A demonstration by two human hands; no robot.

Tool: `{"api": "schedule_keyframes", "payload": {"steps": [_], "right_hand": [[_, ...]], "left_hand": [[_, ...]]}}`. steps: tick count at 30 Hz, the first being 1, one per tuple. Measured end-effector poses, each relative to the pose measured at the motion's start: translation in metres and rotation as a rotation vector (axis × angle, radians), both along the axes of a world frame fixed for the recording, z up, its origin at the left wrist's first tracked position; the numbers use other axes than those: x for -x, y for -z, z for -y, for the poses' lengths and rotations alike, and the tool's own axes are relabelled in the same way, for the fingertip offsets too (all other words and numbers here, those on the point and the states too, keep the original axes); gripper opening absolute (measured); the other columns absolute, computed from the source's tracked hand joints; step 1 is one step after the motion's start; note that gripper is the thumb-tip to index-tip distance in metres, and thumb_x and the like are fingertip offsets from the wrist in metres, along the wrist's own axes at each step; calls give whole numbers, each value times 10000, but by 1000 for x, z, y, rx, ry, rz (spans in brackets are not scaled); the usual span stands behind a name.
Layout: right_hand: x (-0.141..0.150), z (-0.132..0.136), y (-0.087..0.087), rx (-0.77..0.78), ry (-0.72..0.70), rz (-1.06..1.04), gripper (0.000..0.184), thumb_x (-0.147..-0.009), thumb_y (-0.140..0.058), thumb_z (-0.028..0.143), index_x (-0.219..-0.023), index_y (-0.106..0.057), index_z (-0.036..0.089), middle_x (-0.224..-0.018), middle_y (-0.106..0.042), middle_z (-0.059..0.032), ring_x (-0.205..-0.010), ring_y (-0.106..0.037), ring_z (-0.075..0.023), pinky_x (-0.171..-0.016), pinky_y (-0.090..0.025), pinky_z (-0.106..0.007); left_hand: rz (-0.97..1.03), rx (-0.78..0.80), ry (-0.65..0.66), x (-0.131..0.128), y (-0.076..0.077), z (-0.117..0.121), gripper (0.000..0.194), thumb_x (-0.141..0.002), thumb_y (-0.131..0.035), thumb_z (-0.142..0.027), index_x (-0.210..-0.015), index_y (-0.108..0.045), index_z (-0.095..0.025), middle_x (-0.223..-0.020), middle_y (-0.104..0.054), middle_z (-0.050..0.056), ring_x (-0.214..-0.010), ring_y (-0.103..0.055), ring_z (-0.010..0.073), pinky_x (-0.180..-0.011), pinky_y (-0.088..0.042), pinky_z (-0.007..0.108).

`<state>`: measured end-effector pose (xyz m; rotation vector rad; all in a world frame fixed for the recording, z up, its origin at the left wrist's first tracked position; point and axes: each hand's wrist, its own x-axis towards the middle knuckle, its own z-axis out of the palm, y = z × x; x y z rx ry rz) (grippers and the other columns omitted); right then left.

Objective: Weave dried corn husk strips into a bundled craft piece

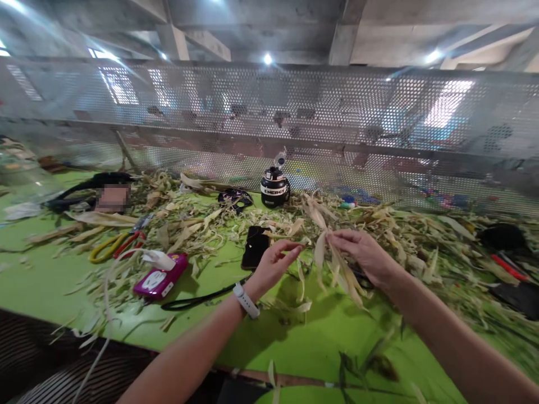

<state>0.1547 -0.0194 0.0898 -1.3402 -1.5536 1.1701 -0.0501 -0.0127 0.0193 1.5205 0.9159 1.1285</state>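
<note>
My right hand [365, 254] pinches the top of a bundle of dried pale husk strips [337, 269] that hang down over the green table [295, 336]. My left hand [275, 261], with a white wristband, hovers just left of the bundle; its fingers are stretched toward the strips and hold nothing. A black phone [255, 247] lies right behind my left hand.
Dried husks [202, 221] are heaped across the table up to a perforated metal screen [295, 112]. Yellow and red pliers [113, 245], a pink device [160, 276] with a white cable, a black cord [197, 300], a black bottle [274, 188] and red-handled tools [507, 268] lie around.
</note>
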Motion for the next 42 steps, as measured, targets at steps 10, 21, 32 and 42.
{"api": "schedule_keyframes", "payload": {"steps": [10,21,32,42], "right_hand": [[26,3,31,-119,-165,211,308,-742,-643,449,-781,-704,150,-777,-691,-33,-773,-601,-178,-750,-451,-302],[29,6,43,-222,-170,319,214,-808,-557,345,-787,-672,166,-768,-696,-25,-733,-622,-169,-700,-458,-268],[27,7,48,-327,-186,378,207,-849,-514,304,-804,-670,175,-809,-681,-38,-762,-598,-160,-713,-440,-269],[23,4,45,-253,-167,365,245,-847,-522,390,-805,-635,178,-705,-641,-13,-588,-505,-119,-537,-370,-226]], "left_hand": [[251,210,150,-1,-1,4,325,-697,-712,-417,-802,-623,-123,-717,-582,-7,-669,-503,80,-683,-416,221],[297,443,232,-2,1,4,412,-618,-758,-464,-815,-632,-125,-711,-595,1,-674,-543,106,-704,-445,259],[412,491,285,2,7,-2,419,-613,-797,-360,-919,-646,-116,-624,-613,-4,-582,-561,89,-650,-449,236],[417,571,177,1,9,-4,436,-563,-822,-370,-883,-658,-124,-746,-684,42,-675,-630,120,-642,-459,217]]}}
